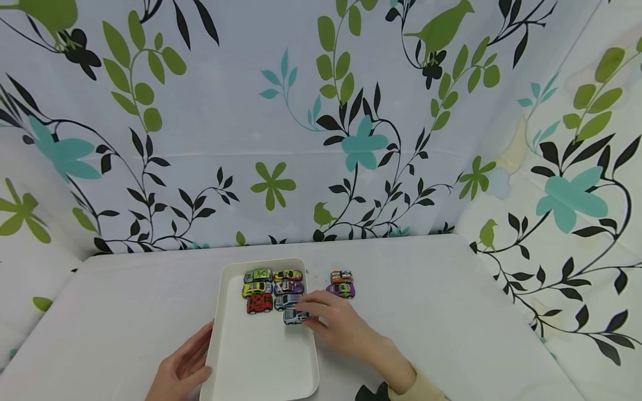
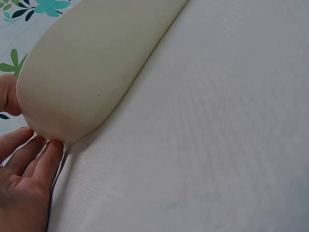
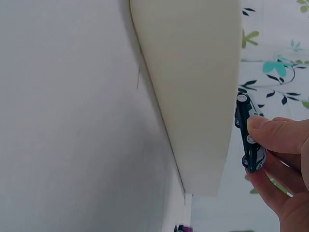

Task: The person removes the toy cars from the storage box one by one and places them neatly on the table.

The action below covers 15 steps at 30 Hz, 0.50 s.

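Note:
My right hand [image 1: 333, 320] pinches a white-and-black toy car [image 1: 295, 317] over the right part of the white tray [image 1: 261, 356]. In the right wrist view, thumb and fingers grip this toy car [image 3: 243, 111], its dark wheeled side showing, beside the tray's rim. Just beyond it lies a silver toy car [image 1: 285, 301] in the tray. A red toy car [image 1: 259, 303] and several other colourful ones fill the tray's far end in two columns. My left hand [image 1: 181, 365] rests against the tray's left side, fingers extended; in the left wrist view its fingertips [image 2: 55, 143] touch the tray's outer wall [image 2: 91, 72].
On the table right of the tray stand an orange toy car [image 1: 341, 277] and a purple-and-green toy car [image 1: 341, 290], one behind the other. A white cloth covers the table [image 1: 431, 312]. Patterned cloth [image 1: 225, 139] hangs behind and at both sides.

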### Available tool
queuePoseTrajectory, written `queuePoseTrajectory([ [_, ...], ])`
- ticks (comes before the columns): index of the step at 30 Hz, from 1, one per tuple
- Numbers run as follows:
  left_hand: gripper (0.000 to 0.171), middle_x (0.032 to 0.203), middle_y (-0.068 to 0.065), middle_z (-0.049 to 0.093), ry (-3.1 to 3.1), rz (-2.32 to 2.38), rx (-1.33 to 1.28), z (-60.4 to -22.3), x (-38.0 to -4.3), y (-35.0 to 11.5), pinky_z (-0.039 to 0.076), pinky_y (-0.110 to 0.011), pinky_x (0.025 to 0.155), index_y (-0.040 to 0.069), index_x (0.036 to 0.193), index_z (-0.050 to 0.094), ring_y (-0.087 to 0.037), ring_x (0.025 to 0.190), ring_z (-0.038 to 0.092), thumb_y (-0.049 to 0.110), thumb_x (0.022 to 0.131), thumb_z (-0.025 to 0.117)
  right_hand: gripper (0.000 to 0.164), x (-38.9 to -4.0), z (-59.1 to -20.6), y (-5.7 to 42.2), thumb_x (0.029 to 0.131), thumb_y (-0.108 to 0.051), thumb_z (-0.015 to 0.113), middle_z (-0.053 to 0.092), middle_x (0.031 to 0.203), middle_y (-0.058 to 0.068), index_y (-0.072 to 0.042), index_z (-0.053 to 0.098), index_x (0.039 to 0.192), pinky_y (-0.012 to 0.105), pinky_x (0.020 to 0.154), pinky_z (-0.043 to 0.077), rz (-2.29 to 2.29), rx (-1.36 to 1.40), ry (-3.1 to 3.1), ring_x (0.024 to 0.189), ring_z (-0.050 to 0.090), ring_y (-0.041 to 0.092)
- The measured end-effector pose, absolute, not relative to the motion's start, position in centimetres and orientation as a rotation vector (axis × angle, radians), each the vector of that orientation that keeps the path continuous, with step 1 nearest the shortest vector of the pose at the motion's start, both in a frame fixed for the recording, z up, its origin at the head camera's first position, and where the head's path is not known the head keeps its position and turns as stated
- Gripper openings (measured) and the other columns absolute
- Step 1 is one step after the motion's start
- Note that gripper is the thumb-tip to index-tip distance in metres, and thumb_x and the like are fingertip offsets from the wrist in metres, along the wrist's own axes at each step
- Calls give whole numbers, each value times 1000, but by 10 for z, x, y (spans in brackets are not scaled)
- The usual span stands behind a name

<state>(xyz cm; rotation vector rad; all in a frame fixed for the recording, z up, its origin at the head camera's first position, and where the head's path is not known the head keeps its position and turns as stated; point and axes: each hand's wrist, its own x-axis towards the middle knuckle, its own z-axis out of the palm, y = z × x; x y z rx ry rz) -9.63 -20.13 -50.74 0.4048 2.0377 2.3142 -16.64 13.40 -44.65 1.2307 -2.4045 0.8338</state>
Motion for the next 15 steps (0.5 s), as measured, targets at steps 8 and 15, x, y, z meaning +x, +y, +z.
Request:
queuePoseTrajectory([
  [8, 63, 142, 16, 54, 2041, 2319, 414, -509, -97, -201, 49, -14, 100, -19, 146, 29, 5, 127, 51, -17, 89, 57, 33, -170, -449, 159, 80, -1, 81, 68, 114, 1, -9, 73, 112, 20, 91, 57, 924, 1114, -2358, 105, 66, 15],
  [15, 64, 142, 17, 54, 2047, 2309, 409, -507, -97, -201, 48, -14, 101, -22, 145, 26, 5, 127, 50, -16, 90, 57, 38, -173, -453, 175, 77, 2, 81, 68, 117, 6, -9, 72, 113, 29, 95, 58, 939, 1079, -2349, 108, 67, 19],
])
